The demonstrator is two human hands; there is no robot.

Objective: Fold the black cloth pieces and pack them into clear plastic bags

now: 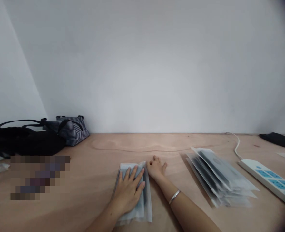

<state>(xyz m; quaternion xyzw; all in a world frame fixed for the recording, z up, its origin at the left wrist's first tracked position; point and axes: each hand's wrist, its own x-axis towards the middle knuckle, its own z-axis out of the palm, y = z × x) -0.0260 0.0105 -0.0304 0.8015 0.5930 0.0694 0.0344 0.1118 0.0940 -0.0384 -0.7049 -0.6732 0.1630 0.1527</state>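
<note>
My left hand (128,191) lies flat, fingers spread, on a translucent plastic packet (147,207) with a pale blue-grey sheet inside. The packet lies lengthwise on a light wooden table (137,141). My right hand (156,168) rests on the wood with loosely curled fingers, its thumb side at the packet's upper right edge. A silver bangle (174,197) circles my right wrist. To the right of that hand lies a fanned stack of similar packets (220,177), untouched.
A white power strip with blue switches (265,178) lies at the right, its white cable (236,148) running toward the wall. A black bag (21,141) and a striped bag (71,130) stand at the far left. A pixelated patch (39,177) covers part of the table.
</note>
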